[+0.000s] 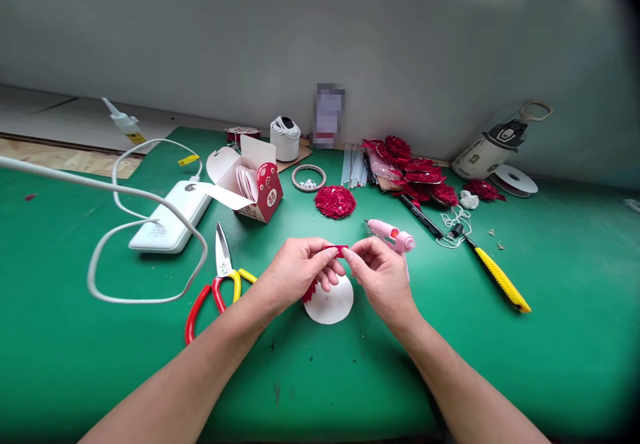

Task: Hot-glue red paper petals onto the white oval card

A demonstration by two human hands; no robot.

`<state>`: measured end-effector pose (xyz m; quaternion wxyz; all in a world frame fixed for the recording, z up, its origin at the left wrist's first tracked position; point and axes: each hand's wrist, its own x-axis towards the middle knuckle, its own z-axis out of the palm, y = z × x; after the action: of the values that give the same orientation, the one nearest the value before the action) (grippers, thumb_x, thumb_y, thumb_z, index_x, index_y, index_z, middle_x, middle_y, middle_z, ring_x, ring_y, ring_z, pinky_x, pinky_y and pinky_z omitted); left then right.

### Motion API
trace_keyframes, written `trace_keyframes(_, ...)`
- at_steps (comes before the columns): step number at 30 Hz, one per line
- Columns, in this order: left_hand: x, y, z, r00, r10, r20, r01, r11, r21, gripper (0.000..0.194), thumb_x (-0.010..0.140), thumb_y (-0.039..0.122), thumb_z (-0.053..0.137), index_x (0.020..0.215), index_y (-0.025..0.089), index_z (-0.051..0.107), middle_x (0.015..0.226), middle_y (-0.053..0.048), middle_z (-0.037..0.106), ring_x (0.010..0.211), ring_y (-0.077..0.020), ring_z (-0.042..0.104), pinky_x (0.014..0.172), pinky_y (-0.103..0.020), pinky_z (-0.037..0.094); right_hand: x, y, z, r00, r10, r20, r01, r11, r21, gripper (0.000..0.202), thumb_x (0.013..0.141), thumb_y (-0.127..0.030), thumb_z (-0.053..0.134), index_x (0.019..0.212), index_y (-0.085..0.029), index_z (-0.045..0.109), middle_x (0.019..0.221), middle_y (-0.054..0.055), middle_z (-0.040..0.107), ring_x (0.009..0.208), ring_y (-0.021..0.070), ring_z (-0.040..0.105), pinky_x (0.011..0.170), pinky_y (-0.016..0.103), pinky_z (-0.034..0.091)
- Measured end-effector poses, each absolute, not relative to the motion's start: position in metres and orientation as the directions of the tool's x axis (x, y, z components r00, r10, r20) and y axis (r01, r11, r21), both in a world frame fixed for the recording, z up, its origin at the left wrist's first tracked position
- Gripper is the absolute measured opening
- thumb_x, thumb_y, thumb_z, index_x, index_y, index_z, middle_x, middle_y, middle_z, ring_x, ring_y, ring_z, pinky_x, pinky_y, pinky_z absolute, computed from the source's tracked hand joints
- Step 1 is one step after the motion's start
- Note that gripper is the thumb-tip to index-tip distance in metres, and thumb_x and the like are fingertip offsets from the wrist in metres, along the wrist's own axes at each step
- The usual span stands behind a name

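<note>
Between my left hand [305, 267] and my right hand [377, 267] is a short piece of red ribbon [341, 251], pinched by the fingertips at both ends. Just below them a white paper disc [330, 303] lies on the green table. Red ribbon bits [311, 291] sit on its left edge, partly hidden by my left hand. A pink glue gun [393, 234] rests right behind my right hand. Beyond my hands lies a round red ribbon flower [335, 202].
Scissors [223, 277] with red and yellow handles lie left of my left forearm. A white power bank [173, 217] with a looping cable, an open box [265, 194], glue sticks [354, 166], more red flowers [425, 174], a black marker [420, 216] and a yellow cutter [500, 277] lie around.
</note>
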<state>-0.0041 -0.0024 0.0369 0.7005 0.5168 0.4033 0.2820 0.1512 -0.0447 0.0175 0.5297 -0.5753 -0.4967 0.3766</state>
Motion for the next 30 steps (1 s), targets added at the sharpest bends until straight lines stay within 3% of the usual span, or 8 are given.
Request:
trace_keyframes(4, -0.008, -0.001, 0.038, 0.555, 0.783, -0.281, -0.005, 0.341, 0.940, 0.026, 0.086, 0.036, 0.062, 0.080, 0.010, 0.065, 0.072, -0.007, 0.070, 0.052, -0.0095, 0.058, 0.051, -0.021, 0.046, 0.154, -0.045, 0.019, 0.173, 0.977, 0.127, 0.162, 0.099, -0.982, 0.011, 0.085, -0.033, 0.066, 0.087, -0.022, 0.067, 0.082, 0.004, 0.064, 0.072, 0.0174, 0.061, 0.063, 0.031, 0.050)
trace_keyframes(7, -0.008, -0.001, 0.040, 0.584, 0.757, -0.292, -0.021, 0.374, 0.927, 0.026, 0.086, 0.035, 0.063, 0.080, 0.010, 0.065, 0.073, -0.008, 0.070, 0.054, -0.0097, 0.058, 0.052, -0.021, 0.047, 0.155, -0.046, 0.019, 0.136, 0.974, 0.179, 0.169, 0.155, -0.973, 0.007, 0.085, -0.029, 0.067, 0.083, -0.023, 0.068, 0.082, 0.004, 0.062, 0.077, 0.0186, 0.060, 0.069, 0.033, 0.050)
trace_keyframes(10, -0.006, -0.002, 0.042, 0.570, 0.767, -0.294, -0.006, 0.362, 0.932, 0.026, 0.085, 0.036, 0.062, 0.081, 0.010, 0.065, 0.073, -0.008, 0.069, 0.056, -0.0109, 0.059, 0.051, -0.022, 0.047, 0.154, -0.045, 0.021, 0.170, 0.972, 0.161, 0.126, 0.141, -0.982, 0.011, 0.083, -0.029, 0.069, 0.074, -0.023, 0.066, 0.075, 0.002, 0.060, 0.071, 0.0172, 0.057, 0.067, 0.032, 0.048)
trace_keyframes(16, -0.004, -0.005, 0.039, 0.365, 0.911, -0.194, 0.050, 0.189, 0.981, 0.026, 0.077, 0.035, 0.071, 0.091, 0.013, 0.068, 0.076, -0.002, 0.067, 0.055, -0.0078, 0.051, 0.051, -0.020, 0.043, 0.151, -0.044, 0.023, 0.199, 0.974, -0.109, -0.196, -0.069, -0.978, 0.023, 0.074, -0.037, 0.077, 0.072, -0.018, 0.064, 0.064, -0.001, 0.060, 0.056, 0.0123, 0.054, 0.055, 0.027, 0.044)
trace_keyframes(24, 0.002, -0.010, 0.040, 0.273, 0.947, -0.169, -0.006, 0.177, 0.984, 0.017, 0.077, 0.029, 0.068, 0.081, 0.013, 0.062, 0.062, 0.001, 0.063, 0.052, -0.0085, 0.053, 0.051, -0.020, 0.043, 0.144, -0.045, 0.023, 0.188, 0.974, -0.124, -0.261, -0.072, -0.963, 0.026, 0.072, -0.038, 0.078, 0.073, -0.017, 0.062, 0.064, 0.000, 0.065, 0.055, 0.0121, 0.059, 0.052, 0.025, 0.046)
trace_keyframes(30, 0.007, -0.013, 0.043, 0.257, 0.949, -0.184, -0.046, 0.202, 0.978, 0.017, 0.075, 0.028, 0.068, 0.078, 0.014, 0.059, 0.065, 0.000, 0.065, 0.053, -0.0084, 0.055, 0.048, -0.019, 0.043, 0.143, -0.045, 0.024, 0.215, 0.973, -0.086, -0.225, -0.036, -0.974, 0.021, 0.070, -0.030, 0.080, 0.073, -0.016, 0.065, 0.064, 0.001, 0.067, 0.054, 0.0114, 0.059, 0.053, 0.025, 0.047)
